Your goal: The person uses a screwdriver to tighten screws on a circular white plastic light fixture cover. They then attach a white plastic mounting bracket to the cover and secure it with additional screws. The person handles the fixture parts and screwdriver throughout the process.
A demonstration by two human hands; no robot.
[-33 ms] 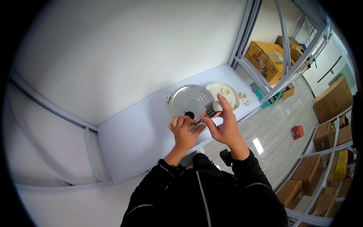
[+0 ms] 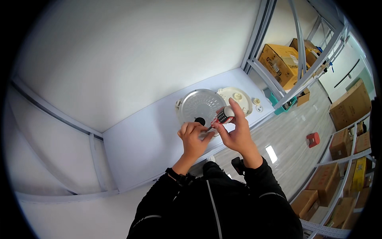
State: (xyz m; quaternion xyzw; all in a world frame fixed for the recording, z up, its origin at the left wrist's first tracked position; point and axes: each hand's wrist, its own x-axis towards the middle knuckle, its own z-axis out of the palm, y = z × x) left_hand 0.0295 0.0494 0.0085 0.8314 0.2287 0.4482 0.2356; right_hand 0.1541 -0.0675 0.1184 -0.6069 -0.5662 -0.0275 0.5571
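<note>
My right hand [image 2: 241, 137] is closed round a screwdriver [image 2: 225, 114] with a white, black and red handle. Its shaft slants down to the left, toward the fingertips of my left hand [image 2: 193, 140]. Those fingers are bent in a pinch at the tip; whatever small thing they hold there is hidden. Just beyond both hands lies a round silver metal plate [image 2: 201, 102] with a ring of slots. A black disc [image 2: 200, 120] is on its near part, close to my left fingers. Behind my right hand sits a round cream-white plastic cover [image 2: 245, 102].
Two small white round parts, a ring-like piece [image 2: 256, 101] and a flat disc [image 2: 259, 108], lie on the white table [image 2: 147, 131] near its right end. A teal basket [image 2: 288, 106] stands past that end. Cartons fill the shelf [image 2: 345, 169] at right; a red stool [image 2: 313, 139] is on the floor.
</note>
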